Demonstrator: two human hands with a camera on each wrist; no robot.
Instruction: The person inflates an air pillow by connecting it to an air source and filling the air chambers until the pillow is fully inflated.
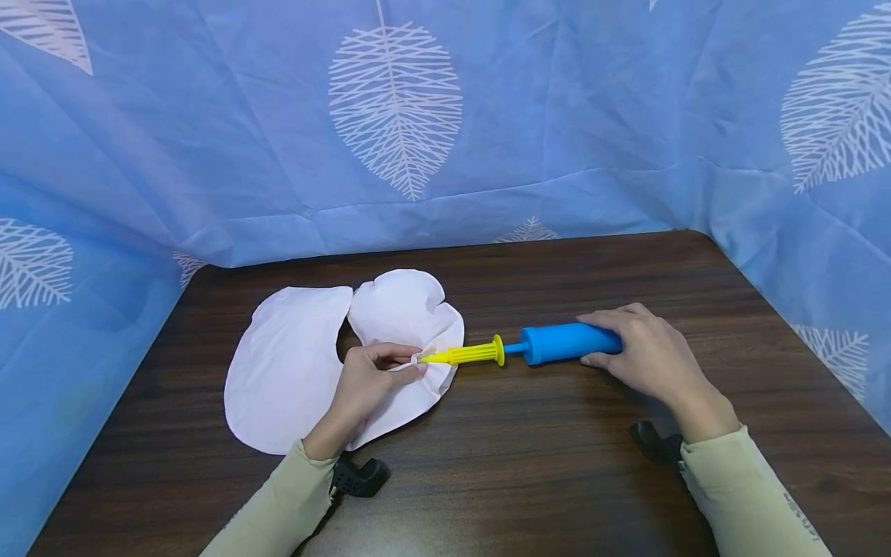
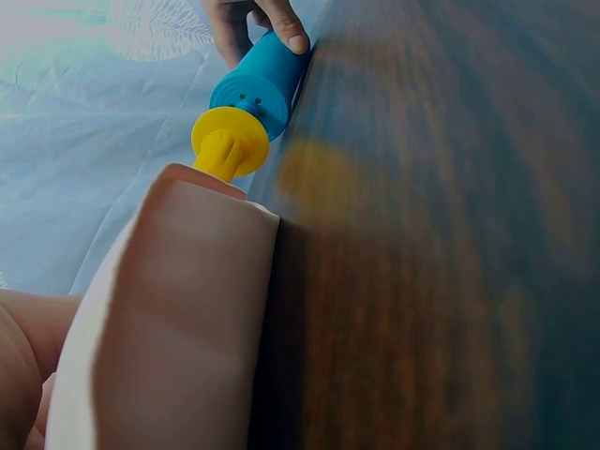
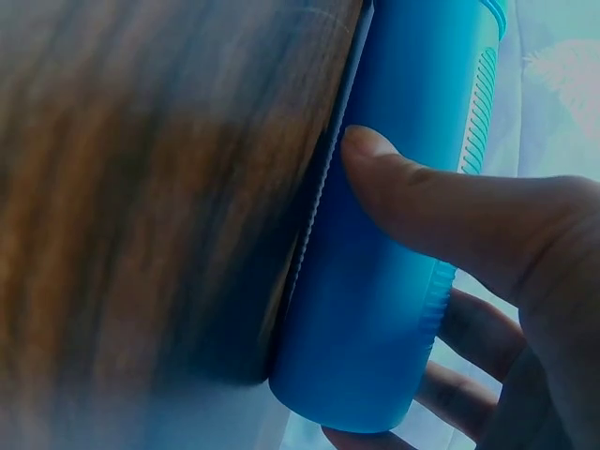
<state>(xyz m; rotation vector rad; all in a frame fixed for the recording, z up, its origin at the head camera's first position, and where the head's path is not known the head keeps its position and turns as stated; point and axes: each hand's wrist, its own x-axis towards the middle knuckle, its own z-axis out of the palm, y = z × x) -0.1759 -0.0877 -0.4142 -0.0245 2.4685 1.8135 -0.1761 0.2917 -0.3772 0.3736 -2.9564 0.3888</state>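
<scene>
A blue hand pump point(image 1: 567, 343) with a yellow nozzle point(image 1: 473, 353) lies across the table, its tip pointing left. My right hand point(image 1: 643, 348) grips the pump's blue barrel near its right end; in the right wrist view the thumb lies along the barrel point(image 3: 375, 309) and the other fingers curl behind. With my left hand point(image 1: 372, 379) I pinch the gathered edge of a white, soft, C-shaped inflatable point(image 1: 278, 379) around the yellow tip. The tip's very end is hidden by fingers and folds. In the left wrist view the white material point(image 2: 187, 300) stands in front of the nozzle.
The dark wood-grain table point(image 1: 529, 480) has a rounded far right corner. Blue cloth point(image 1: 557, 116) with white leaf prints hangs behind it and along both sides. A black wrist camera point(image 1: 362, 477) sits at the left wrist and another point(image 1: 654, 443) at the right.
</scene>
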